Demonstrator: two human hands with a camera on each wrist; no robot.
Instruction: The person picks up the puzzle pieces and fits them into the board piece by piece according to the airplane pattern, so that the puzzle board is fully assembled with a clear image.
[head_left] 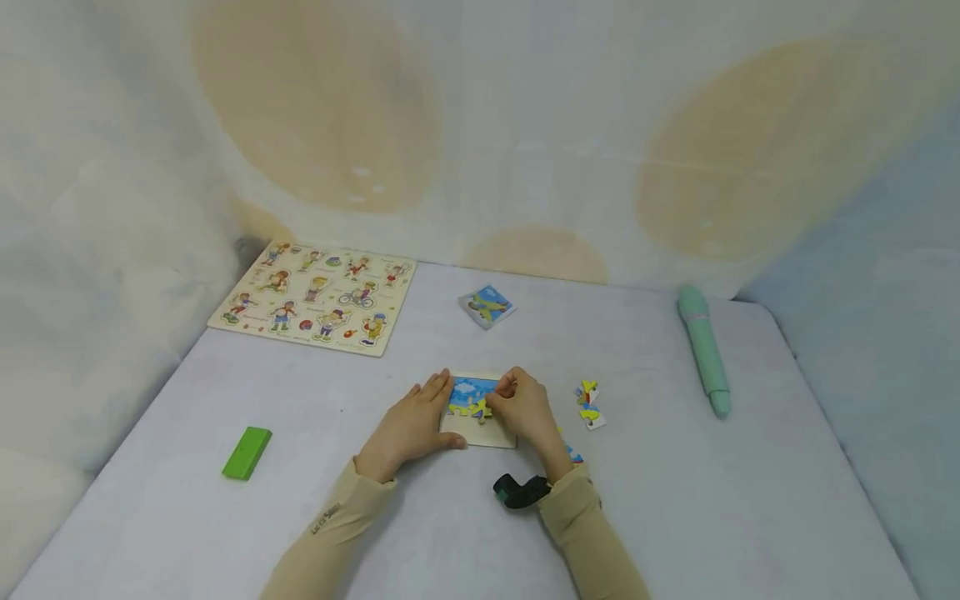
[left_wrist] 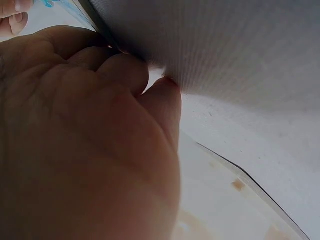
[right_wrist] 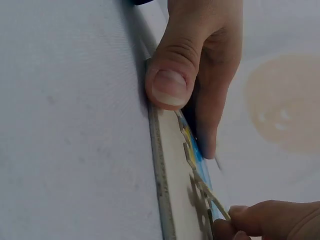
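A small wooden jigsaw board (head_left: 487, 435) lies on the table, its far part filled with pieces forming a blue sky and yellow shapes, its near part bare wood. My left hand (head_left: 411, 425) rests along the board's left side, fingers extended, thumb at the near edge. In the right wrist view that thumb (right_wrist: 170, 87) presses on the board's edge. My right hand (head_left: 527, 408) pinches a puzzle piece (right_wrist: 214, 199) between thumb and fingertip. The piece stands tilted over the board at the border of the filled pieces; its picture side is hidden in the right wrist view.
Loose puzzle pieces (head_left: 590, 404) lie right of the board, others partly behind my right wrist. A picture card (head_left: 487, 306) lies beyond. A larger peg puzzle (head_left: 311, 296) sits back left, a green block (head_left: 247, 453) at left, a mint-green stick-shaped object (head_left: 705, 352) at right.
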